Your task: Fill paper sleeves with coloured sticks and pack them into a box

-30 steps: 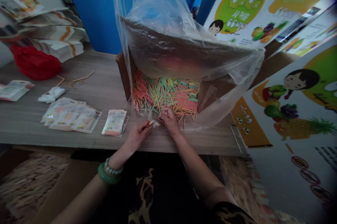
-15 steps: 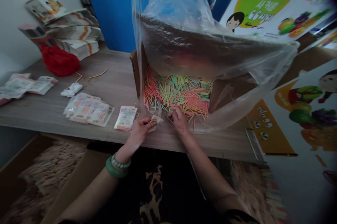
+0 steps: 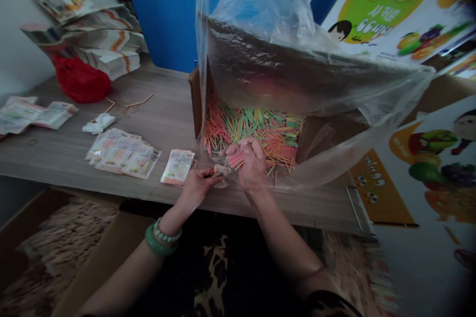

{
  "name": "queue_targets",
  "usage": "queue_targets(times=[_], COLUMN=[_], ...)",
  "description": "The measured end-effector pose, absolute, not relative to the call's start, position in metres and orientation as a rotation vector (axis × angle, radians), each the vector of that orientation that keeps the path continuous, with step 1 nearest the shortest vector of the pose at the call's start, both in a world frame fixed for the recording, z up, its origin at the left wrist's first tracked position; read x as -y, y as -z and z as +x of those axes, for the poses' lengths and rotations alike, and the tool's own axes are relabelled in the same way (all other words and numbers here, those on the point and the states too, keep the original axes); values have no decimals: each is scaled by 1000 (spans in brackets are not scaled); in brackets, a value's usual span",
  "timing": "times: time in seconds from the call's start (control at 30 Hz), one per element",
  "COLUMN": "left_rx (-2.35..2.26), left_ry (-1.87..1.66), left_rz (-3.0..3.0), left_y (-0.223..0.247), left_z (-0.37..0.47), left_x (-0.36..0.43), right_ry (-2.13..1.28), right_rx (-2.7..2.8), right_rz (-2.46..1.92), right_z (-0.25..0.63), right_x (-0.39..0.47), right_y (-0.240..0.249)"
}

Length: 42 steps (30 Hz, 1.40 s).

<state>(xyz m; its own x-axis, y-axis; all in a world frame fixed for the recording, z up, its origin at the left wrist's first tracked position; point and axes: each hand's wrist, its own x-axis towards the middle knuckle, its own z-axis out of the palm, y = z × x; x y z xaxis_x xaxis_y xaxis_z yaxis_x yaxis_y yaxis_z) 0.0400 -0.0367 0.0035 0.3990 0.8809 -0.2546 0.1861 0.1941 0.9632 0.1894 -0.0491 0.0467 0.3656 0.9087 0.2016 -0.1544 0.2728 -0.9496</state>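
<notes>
My left hand (image 3: 197, 187) pinches a small printed packet (image 3: 222, 170) near the table's front edge. Close on its right, my right hand (image 3: 252, 165) is closed around a small bunch of pink sticks (image 3: 235, 159). Behind both hands, many pink, green and yellow sticks (image 3: 260, 126) lie in a cardboard box (image 3: 196, 101) lined with a clear plastic bag (image 3: 320, 71). A short stack of printed packets (image 3: 177, 166) lies left of my left hand. Farther left, several filled packets (image 3: 122, 153) overlap in a row.
On the left are a red bag (image 3: 80, 79), stacked flat packaging (image 3: 111, 54), a crumpled white tissue (image 3: 98, 123) and more packets (image 3: 55, 114). Bent thin sticks (image 3: 139, 100) lie on the table (image 3: 163, 118). Printed cartons (image 3: 383, 188) stand at the right.
My right hand has turned and now shows a bunch of pink sticks in its fingers. My left hand still holds the packet. The view has shifted slightly.
</notes>
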Motion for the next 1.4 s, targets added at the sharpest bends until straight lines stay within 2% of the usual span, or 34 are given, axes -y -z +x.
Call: queue_targets(times=[0.27, 0.47, 0.7, 0.8, 1.07, 1.23, 1.4], left_rx=[-1023, -941, -688, -639, -645, -697, -859], left_ry=[-580, -576, -755, -797, -834, -865, -1020], left_rz=[1212, 1094, 1154, 1003, 926, 1017, 1251], left_y=[-14, -11, -4, -2, 5, -5, -17], left_z=[40, 40, 46, 42, 37, 34, 10], left_x=[39, 41, 34, 30, 29, 38, 41], right_ry=[-743, -807, -972, -997, -952, -879, -1028], right_rx=[1037, 1144, 1526, 1466, 1344, 1496, 1556], right_rz=[-1048, -1112, -1231, -1189, -1452, -1393, -1336], right_z=[167, 183, 196, 206, 210, 199, 175], right_x=[54, 63, 58, 61, 71, 75, 78], right_y=[-34, -22, -27, -24, 4, -4, -5])
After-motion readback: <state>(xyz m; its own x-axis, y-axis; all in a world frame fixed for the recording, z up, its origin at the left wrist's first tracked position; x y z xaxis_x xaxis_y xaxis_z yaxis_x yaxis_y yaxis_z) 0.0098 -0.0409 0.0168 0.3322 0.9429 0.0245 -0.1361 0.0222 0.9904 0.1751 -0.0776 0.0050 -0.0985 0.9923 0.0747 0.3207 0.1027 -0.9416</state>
